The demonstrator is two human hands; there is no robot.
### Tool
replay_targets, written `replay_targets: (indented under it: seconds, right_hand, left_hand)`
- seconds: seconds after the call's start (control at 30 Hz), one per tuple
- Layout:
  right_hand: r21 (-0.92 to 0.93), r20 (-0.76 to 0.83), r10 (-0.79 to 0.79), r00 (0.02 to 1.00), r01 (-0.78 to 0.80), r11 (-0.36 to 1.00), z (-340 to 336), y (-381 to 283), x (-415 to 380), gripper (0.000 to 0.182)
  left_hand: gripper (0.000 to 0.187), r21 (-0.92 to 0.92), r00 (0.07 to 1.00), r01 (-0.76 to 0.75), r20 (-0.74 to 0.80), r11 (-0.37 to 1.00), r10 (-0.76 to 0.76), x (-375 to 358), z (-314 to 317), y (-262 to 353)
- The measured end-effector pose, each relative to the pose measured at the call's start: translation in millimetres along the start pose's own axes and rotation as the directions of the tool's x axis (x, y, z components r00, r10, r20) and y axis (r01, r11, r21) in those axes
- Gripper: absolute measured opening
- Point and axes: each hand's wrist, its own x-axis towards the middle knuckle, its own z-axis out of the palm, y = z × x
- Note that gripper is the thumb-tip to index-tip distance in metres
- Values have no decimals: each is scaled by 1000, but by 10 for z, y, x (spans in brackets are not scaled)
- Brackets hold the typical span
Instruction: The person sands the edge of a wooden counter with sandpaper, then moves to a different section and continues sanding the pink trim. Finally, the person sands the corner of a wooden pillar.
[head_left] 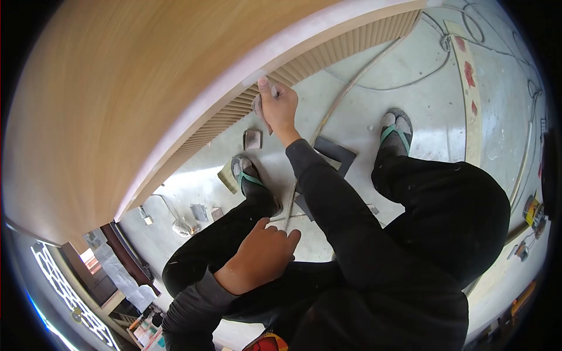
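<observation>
A curved wooden panel [117,76] fills the upper left, with a pale whitish edge [193,105] and a ribbed, slatted face [333,52] below it. My right hand [280,108] is at that edge, closed around a greyish piece of sandpaper [257,107], its thumb up against the pale band. Most of the sandpaper is hidden by the fingers. My left hand [257,257] hovers above my bent leg, apart from the panel. Its fingers are curled in loosely, and nothing shows in them.
Scraps of sandpaper [253,139] and dark flat pieces [336,153] lie on the grey floor between my sandalled feet. A hose [357,76] and cables [433,76] trail across the floor. A long pale board [468,88] with red patches lies at right.
</observation>
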Motion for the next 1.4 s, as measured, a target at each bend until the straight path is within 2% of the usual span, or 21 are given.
replay_targets:
  seconds: [0.03,0.07,0.17,0.23,0.33,0.43,0.53,0.6,0.63,0.67,0.73,0.8,0.9,0.93,1.0,1.03,1.1,1.2,1.23,1.33,1.4]
  right_hand:
    - [1,-4,-1,1000,1,1000,20,29,-2,56]
    - [155,30,124,992,-127,980,39,58,-7,55]
    - [346,82,287,954,-297,890,55,-3,64,58]
    - [394,81,329,941,-333,857,79,9,75,62]
    - [357,76,339,938,-343,869,146,101,-14,63]
    - [312,150,387,910,-415,855,172,128,-140,65]
    - [343,121,371,921,-390,855,106,-84,-187,65]
    - [496,295,439,849,-528,689,-47,-477,-103,64]
    - [497,296,439,848,-529,688,20,-389,-96,64]
    - [425,234,410,881,-472,772,130,-256,-68,64]
    - [346,173,373,912,-410,844,195,-162,-78,63]
    - [289,152,217,964,-253,923,190,-136,-147,55]
    - [145,124,140,982,-157,977,122,-204,-191,52]
    - [146,127,142,982,-160,976,108,-240,-166,52]
    - [412,217,277,936,-345,843,63,-315,-98,49]
    - [412,217,277,936,-345,843,22,-355,-62,49]
    - [552,246,337,909,-417,723,-52,-407,3,47]
    - [555,191,381,905,-419,718,-96,-425,103,46]
    - [667,166,381,910,-388,636,-116,-449,136,46]
    - [698,185,410,893,-413,585,-182,-527,185,46]
    - [679,201,392,898,-416,605,-129,-497,120,47]
  left_hand:
    - [29,4,1000,-1,1,1000,1,-3,-1,-3]
    - [29,0,1000,0,-6,1000,0,-7,0,-5]
    - [29,-12,1000,6,-3,1000,-6,-2,-20,6]
    - [29,-16,1000,9,6,1000,-9,2,-25,8]
    - [25,-28,1000,-18,-11,999,18,9,-7,-10]
    - [24,9,1000,-19,-23,1000,19,19,-6,0]
    - [30,-6,999,20,28,1000,-20,23,-41,14]
    - [30,-16,1000,19,16,1000,-18,18,-37,11]
    - [30,-16,1000,20,17,1000,-20,18,-39,14]
    - [30,-12,999,24,33,1000,-24,19,-44,16]
    - [30,-5,998,28,50,1000,-28,23,-51,13]
    - [30,-1,998,28,55,1000,-28,18,-53,7]
    - [30,-14,999,19,36,1000,-19,4,-40,8]
    - [30,-15,999,22,37,1000,-22,4,-40,9]
    - [31,-26,999,27,45,999,-26,3,-42,16]
    - [31,-26,999,27,44,999,-26,3,-32,14]
    - [31,-12,998,34,52,999,-33,-7,-11,-4]
    - [31,-24,999,28,21,999,-27,-29,14,-9]
    - [31,-26,999,29,21,999,-29,-33,21,-11]
    - [30,-9,999,24,23,1000,-23,-39,31,-13]
    - [30,5,999,15,37,1000,-15,-37,21,-17]
